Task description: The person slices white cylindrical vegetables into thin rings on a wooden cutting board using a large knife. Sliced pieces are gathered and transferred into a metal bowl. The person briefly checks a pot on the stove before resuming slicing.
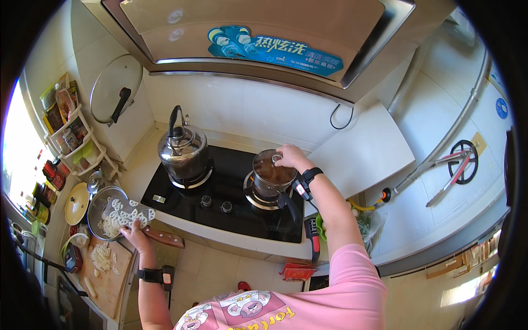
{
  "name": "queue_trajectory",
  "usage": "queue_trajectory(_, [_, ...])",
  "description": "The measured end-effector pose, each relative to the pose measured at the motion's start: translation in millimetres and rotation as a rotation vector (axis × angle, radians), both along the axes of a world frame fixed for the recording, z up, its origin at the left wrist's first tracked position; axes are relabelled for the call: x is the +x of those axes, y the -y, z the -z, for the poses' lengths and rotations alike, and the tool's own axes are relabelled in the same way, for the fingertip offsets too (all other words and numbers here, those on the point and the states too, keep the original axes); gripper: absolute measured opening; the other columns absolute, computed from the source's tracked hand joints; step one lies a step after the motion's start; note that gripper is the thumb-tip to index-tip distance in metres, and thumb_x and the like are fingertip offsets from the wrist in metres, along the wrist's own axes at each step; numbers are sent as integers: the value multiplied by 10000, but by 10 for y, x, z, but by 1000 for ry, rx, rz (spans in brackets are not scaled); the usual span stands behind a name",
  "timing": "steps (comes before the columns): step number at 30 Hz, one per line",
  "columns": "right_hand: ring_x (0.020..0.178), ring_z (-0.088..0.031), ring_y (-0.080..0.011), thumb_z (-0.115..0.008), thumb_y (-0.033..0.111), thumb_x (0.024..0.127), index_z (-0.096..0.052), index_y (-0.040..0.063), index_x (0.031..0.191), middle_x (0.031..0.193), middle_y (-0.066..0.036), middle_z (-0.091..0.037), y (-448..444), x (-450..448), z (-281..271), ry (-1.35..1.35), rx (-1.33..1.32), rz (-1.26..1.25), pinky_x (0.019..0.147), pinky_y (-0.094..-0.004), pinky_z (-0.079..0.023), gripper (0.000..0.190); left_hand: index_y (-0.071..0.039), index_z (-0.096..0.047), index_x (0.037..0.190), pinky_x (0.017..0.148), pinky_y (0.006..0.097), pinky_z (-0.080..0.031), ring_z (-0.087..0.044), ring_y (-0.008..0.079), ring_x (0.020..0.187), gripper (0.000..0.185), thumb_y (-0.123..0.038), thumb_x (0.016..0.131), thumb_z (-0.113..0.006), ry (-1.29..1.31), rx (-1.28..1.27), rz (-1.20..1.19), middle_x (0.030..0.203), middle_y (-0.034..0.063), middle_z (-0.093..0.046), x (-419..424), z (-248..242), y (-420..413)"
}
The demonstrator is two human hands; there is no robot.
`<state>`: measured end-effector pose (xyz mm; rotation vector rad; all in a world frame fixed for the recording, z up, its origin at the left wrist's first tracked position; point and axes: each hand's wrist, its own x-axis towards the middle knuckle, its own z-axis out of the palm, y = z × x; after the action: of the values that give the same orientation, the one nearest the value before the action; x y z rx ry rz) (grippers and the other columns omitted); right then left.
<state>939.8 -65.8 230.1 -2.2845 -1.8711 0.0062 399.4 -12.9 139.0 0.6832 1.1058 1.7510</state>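
My left hand (136,236) holds a cleaver, its wooden handle (163,237) pointing right. Sliced lotus root (130,212) lies on the flat blade, beside the rim of a metal bowl (91,208) with pale shreds in it. At the right burner, my right hand (288,157) grips the knob of the glass lid (268,167) on a saucepan (266,187) with a black handle. The lid sits over the pan; whether it touches the rim all round I cannot tell. Cut pale pieces (101,256) and a longer pale piece lie on the wooden cutting board (111,288).
A steel kettle (183,150) stands on the left burner of the black gas hob (235,173). A range hood (255,72) overhangs it. A yellow lid (77,202), jars and a spice rack (82,144) stand left. A knife sharpener (312,241) and green bowl (321,227) are right.
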Motion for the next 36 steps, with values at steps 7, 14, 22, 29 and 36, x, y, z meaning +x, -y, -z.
queue_trajectory(7, [671,-623,-277,-747,317,533,-686,96,664,693,-105,-654,-142,144,177,-107,-62,-14,648,-361,-507,264,5,-409,1072,802,286,-447,-520,172,887,340,15,762,-547,-112,97,-25,1029,96,-509,286,78,223])
queue_trajectory(14, [600,-614,-268,-740,332,508,-665,87,620,620,-109,-632,-142,276,-201,-206,64,121,624,-338,-507,279,-22,-392,1068,746,280,-460,-516,160,856,334,30,764,-521,-8,60,-22,987,72,-498,325,-116,418])
queue_trajectory(22, [608,-614,-282,-729,336,505,-681,80,639,632,-121,-637,-165,165,-270,-204,64,155,634,-334,-511,293,-13,-406,1083,817,292,-438,-512,158,902,356,20,756,-541,-7,60,-32,1019,78,-502,240,-79,410])
queue_trajectory(29, [610,-614,-282,-727,332,495,-684,73,656,637,-118,-640,-198,86,-272,-197,41,190,633,-326,-513,309,-11,-403,1091,821,294,-441,-514,165,906,348,24,766,-525,-3,90,-35,1034,80,-501,115,-130,443])
queue_trajectory(36, [611,-614,-281,-730,317,486,-672,63,649,637,-127,-638,-225,-3,-344,-153,64,196,624,-328,-513,307,-9,-402,1091,820,294,-445,-515,167,908,346,23,769,-526,14,91,-43,1036,86,-499,-22,-50,402])
